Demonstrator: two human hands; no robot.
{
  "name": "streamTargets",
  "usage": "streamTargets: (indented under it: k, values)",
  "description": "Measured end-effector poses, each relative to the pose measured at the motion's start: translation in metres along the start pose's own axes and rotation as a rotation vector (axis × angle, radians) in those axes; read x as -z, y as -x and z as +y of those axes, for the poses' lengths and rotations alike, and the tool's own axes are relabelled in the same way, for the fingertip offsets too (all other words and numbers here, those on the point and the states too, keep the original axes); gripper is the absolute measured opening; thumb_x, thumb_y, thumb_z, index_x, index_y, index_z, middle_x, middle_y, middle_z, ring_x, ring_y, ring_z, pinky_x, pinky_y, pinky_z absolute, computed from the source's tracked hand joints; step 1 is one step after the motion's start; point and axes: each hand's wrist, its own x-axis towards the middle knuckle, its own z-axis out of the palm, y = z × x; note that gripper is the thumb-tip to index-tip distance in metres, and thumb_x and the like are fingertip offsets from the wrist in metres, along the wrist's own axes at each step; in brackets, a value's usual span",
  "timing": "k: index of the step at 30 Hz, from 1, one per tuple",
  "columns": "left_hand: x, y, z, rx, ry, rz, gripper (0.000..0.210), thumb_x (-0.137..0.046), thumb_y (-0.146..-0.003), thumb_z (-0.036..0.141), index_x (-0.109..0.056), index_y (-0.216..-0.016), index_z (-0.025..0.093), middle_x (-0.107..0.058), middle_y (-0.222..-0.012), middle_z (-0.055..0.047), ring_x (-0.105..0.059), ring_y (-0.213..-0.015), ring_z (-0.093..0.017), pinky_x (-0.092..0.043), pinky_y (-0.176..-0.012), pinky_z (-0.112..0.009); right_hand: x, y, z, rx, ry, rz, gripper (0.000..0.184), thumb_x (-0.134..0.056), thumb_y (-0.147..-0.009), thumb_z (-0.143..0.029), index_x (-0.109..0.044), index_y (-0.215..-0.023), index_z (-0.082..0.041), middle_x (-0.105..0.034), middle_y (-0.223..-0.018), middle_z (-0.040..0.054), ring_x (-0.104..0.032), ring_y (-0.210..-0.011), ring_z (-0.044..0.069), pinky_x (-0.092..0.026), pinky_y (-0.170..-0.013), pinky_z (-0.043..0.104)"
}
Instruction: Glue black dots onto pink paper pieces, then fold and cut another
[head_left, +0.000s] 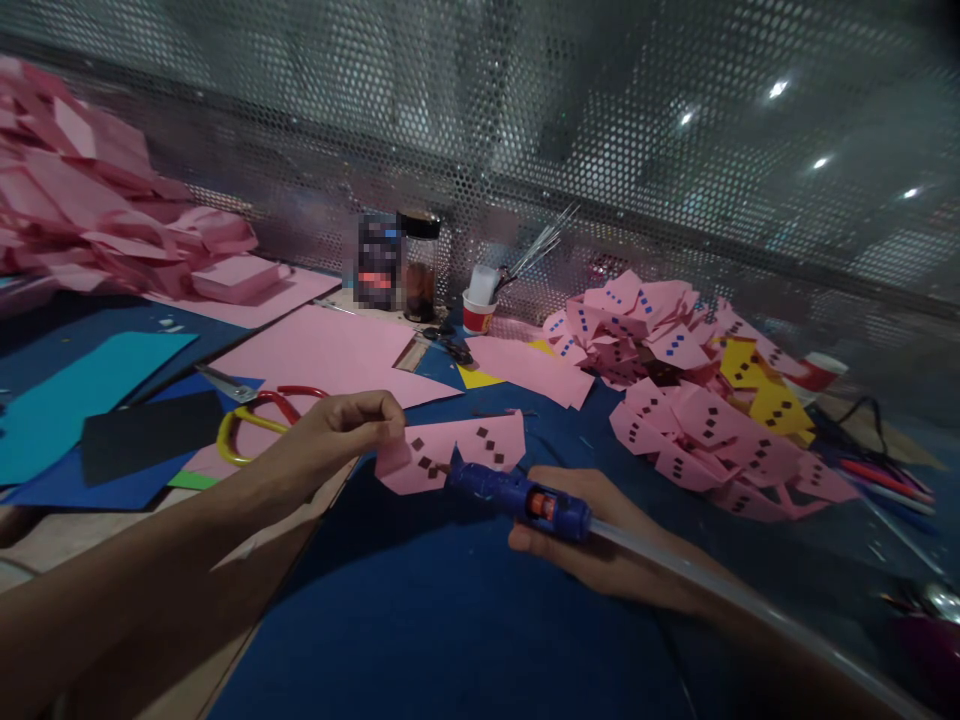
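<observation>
My left hand [352, 425] pinches the left end of a small pink paper piece [491, 430] marked with dark diamond shapes. A blue hot glue gun [487, 490] is gripped in my right hand [600, 560], fingers closed round it. Its nozzle points left, over the lower middle of the pink piece; whether the tip touches the paper I cannot tell. A long clear glue stick [690, 565] runs out of the gun's back towards the lower right. Scissors with red and yellow handles [232, 430] lie just left of my left hand.
A heap of pink folded paper [82, 190] fills the back left. Marked pink pieces [712, 430] pile up at the right. A paper cup [478, 314] with thin sticks and a dark-lidded jar [418, 280] stand before the perforated metal wall [525, 120]. Black scissors [448, 345] lie nearby.
</observation>
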Motion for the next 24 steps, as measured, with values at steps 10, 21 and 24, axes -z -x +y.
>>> streamTargets:
  k: [10,21,24]
  values:
    - [0.0010,-0.0011,-0.0060,-0.033,0.061,-0.017,0.021,-0.073,-0.083,0.032,-0.063,-0.070,0.018,-0.043,-0.050,0.008,-0.027,-0.042,-0.005,-0.015,-0.039,-0.018,-0.0002,-0.0006,-0.0012,0.014,0.039,0.003,0.029,-0.070,-0.096,-0.040,-0.056,-0.083,-0.018,-0.052,-0.080,-0.0030,-0.049,-0.067,0.009,-0.033,-0.059,0.024]
    - [0.0003,-0.0007,-0.0061,-0.014,0.059,-0.021,0.021,-0.070,-0.084,0.032,-0.061,-0.070,0.019,-0.042,-0.050,0.007,-0.025,-0.042,-0.005,-0.014,-0.038,-0.018,-0.0024,0.0006,-0.0016,0.033,0.050,0.006,0.026,-0.071,-0.095,-0.036,-0.056,-0.083,-0.018,-0.053,-0.081,-0.0028,-0.050,-0.069,0.010,-0.034,-0.061,0.024]
    - [0.0024,-0.0013,-0.0080,-0.001,0.058,-0.032,0.022,-0.070,-0.086,0.032,-0.061,-0.071,0.019,-0.037,-0.049,0.009,-0.022,-0.041,-0.005,-0.012,-0.038,-0.019,-0.0016,0.0005,-0.0014,0.033,0.040,0.007,0.026,-0.072,-0.095,-0.036,-0.057,-0.083,-0.018,-0.054,-0.081,-0.0027,-0.050,-0.069,0.010,-0.034,-0.061,0.024]
